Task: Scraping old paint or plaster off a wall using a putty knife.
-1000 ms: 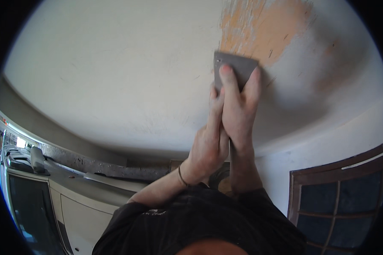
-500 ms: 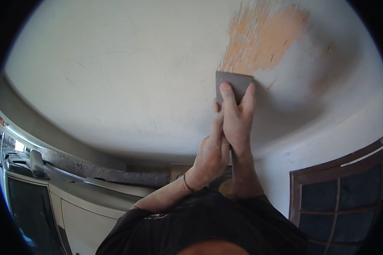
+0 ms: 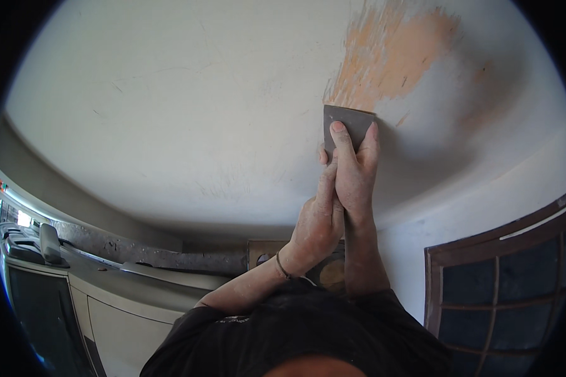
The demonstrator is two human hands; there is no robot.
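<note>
A flat grey scraper (image 3: 351,117) lies against the pale painted surface (image 3: 188,119), its straight far edge at the bottom of a bare orange patch (image 3: 409,53). My right hand (image 3: 356,179) is closed around it, thumb on top of the blade and a finger along its right side. Pressed against the right hand from below and left is my left hand (image 3: 316,223), its fingers also closed about the tool's lower part. Any handle is hidden by the hands. Ragged streaks line the patch's left side.
A brown-framed window with dark panes (image 3: 497,295) is at the lower right. To the lower left stands a pale cabinet (image 3: 129,333) with a dark glass panel (image 3: 47,317) and grey items on top. A curved ledge (image 3: 63,182) borders the painted surface.
Both hands and the scraper have shifted very slightly to the right in the picture, with the scraper still at the patch's lower edge. The grip looks the same.
</note>
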